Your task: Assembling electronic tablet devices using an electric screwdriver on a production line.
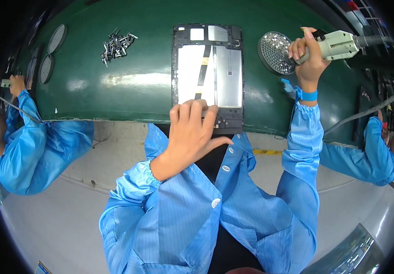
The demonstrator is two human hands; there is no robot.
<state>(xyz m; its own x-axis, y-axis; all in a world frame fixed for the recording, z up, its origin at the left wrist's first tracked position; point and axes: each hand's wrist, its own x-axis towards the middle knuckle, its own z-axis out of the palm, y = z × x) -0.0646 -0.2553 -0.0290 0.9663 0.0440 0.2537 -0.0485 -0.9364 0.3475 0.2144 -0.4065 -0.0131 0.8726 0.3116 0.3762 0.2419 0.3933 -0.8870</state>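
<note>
An opened tablet (228, 77) lies on the green bench, its silver battery panels, black frame and a dark ribbon strip exposed. Across the tablet's near end rests my left hand (191, 130), fingers spread on it and thumb pointing right; it holds nothing. To the right, my right hand (311, 59) is wrapped round a pale electric screwdriver (338, 45) with a cable at its back. The screwdriver's front end points at a round dish (264, 58) filled with small shiny screws. My hand hides its tip, so I cannot tell whether it touches a screw.
A pile of small dark and silver metal parts (117, 45) lies left of the tablet. Two round dishes (46, 68) stand near the bench's left end. A grey cable (388, 98) hangs at the right. Co-workers in blue sleeves (46, 155) sit at both sides.
</note>
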